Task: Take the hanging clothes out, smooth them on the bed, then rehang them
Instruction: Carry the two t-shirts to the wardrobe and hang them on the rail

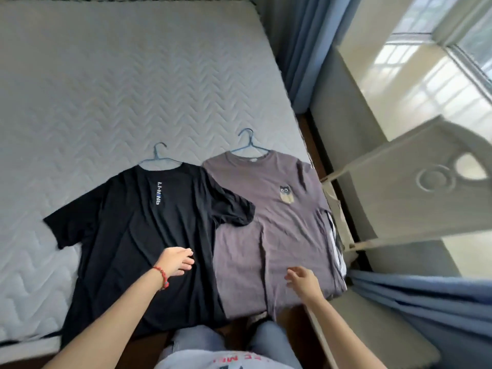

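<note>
While flat, black T-shirt (138, 235) underlies left fingers (186, 258).

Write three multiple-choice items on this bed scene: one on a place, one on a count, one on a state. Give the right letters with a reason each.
1. Where does the black T-shirt lie relative to the grey T-shirt?
A. To its left
B. To its right
C. Wholly beneath it

2. How many blue hangers show at the collars?
A. One
B. Two
C. Three

3. What is the left hand doing?
A. Gripping a hanger
B. Resting flat on the black T-shirt
C. Pulling the curtain

Answers:
1 A: the black one lies left, its sleeve lapping onto the grey.
2 B: one hanger is in the black collar, another hanger in the grey.
3 B: its fingers lie straight on the dark cloth.
</note>
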Demonstrator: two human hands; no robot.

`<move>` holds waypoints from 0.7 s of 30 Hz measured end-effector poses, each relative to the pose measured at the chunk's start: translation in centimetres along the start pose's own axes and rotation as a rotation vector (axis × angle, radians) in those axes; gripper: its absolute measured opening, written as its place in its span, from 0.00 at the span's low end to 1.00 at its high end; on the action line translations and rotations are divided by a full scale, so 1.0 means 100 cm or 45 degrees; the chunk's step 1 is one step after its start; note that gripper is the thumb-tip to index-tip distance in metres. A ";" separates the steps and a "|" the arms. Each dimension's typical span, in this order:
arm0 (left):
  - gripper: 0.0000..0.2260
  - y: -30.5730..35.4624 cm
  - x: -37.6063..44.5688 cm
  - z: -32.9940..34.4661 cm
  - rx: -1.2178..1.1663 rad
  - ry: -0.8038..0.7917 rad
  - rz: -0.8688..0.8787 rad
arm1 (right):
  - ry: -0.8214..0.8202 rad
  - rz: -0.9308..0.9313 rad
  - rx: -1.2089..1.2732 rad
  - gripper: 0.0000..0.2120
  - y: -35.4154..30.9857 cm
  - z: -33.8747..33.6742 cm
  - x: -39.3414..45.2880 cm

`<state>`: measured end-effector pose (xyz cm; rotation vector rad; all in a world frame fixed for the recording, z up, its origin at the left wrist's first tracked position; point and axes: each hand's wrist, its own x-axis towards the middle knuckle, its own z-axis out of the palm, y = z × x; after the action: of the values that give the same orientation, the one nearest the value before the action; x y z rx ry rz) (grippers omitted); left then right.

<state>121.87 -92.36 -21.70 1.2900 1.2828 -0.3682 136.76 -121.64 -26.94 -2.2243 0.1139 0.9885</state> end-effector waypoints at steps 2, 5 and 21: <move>0.06 0.014 0.006 0.001 -0.034 0.057 -0.007 | -0.050 -0.035 -0.054 0.07 -0.030 -0.020 0.026; 0.07 0.035 0.021 -0.004 -0.058 0.136 -0.003 | -0.079 -0.094 -0.099 0.09 -0.066 -0.037 0.065; 0.17 0.116 0.294 -0.014 0.773 0.645 0.527 | 0.189 -0.587 -0.554 0.14 -0.228 0.013 0.361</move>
<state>140.46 -74.83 -40.37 2.2255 1.3124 -0.1330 169.16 -96.81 -39.46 -2.5434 -0.5752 0.6325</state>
